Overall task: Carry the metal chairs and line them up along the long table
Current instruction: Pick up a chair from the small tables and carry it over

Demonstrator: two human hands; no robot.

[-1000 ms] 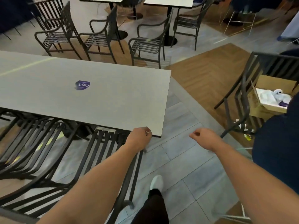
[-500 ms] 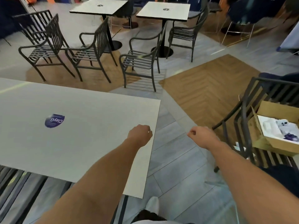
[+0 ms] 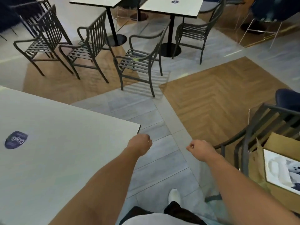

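The long grey table [image 3: 68, 143] fills the lower left, with a blue sticker [image 3: 15, 140] on its top. My left hand [image 3: 140, 144] hangs in a loose fist just past the table's right corner, holding nothing. My right hand [image 3: 200, 150] is also curled shut and empty, over the tiled floor. Several dark metal slatted armchairs stand ahead: the nearest one [image 3: 138, 62] straight in front, another [image 3: 84, 49] to its left, and a third [image 3: 39, 44] at the far left.
Two small pedestal tables [image 3: 170, 8] stand at the back with one more metal chair [image 3: 194, 33] beside them. At the right a metal chair [image 3: 259, 135] holds an open cardboard box [image 3: 279, 168]. My white shoe [image 3: 174, 195] is on the grey tiles below.
My view has lifted from the chairs tucked under the table toward the far chairs, and I have stepped forward. My left hand has come off the table's edge; both fists stay empty.
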